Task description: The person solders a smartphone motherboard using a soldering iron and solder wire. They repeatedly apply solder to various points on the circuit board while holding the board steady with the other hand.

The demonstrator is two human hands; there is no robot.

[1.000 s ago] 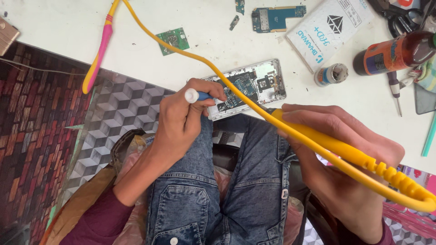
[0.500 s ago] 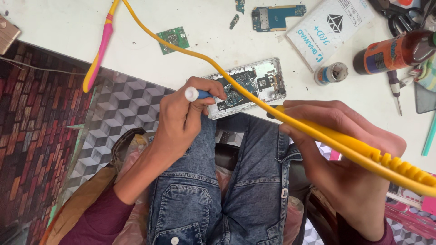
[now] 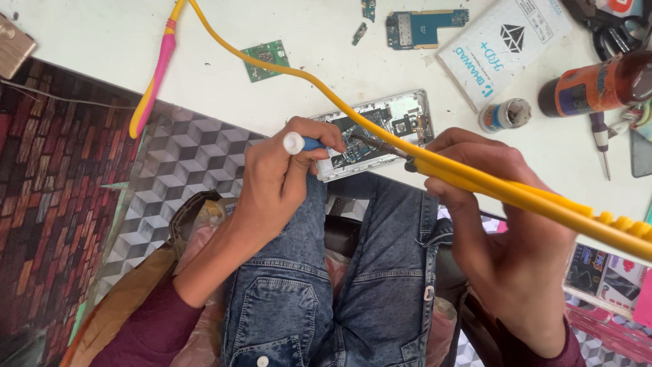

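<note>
**Soldering on opened phone, mid-job**

My left hand [image 3: 278, 177] is pinched tight around a blue-handled tool with a white cap [image 3: 295, 143], tip pointing down onto the opened phone [image 3: 377, 132]. My right hand [image 3: 502, 224] is wrapped around the yellow soldering iron [image 3: 516, 194]; fingers closed on the handle, dark tip touching the phone's board near its middle. The yellow cord [image 3: 272, 68] runs off to 11 o'clock.

The phone sits at the near edge of the white table [image 3: 102, 47], at 12 o'clock from my knees, back cover off, board and shields exposed.

Status, as far as I can judge: teardown done, rework on the board in progress. Nothing reassembled. I can't tell whether the joint is finished.

Around it: green circuit board [image 3: 266, 60] at 10 o'clock of the phone, blue circuit board [image 3: 424, 27] at 12, white box [image 3: 502, 44] and small round tin [image 3: 506, 114] at 2–3, orange bottle [image 3: 598, 85] and screwdriver [image 3: 601, 139] further out at 3.
</note>
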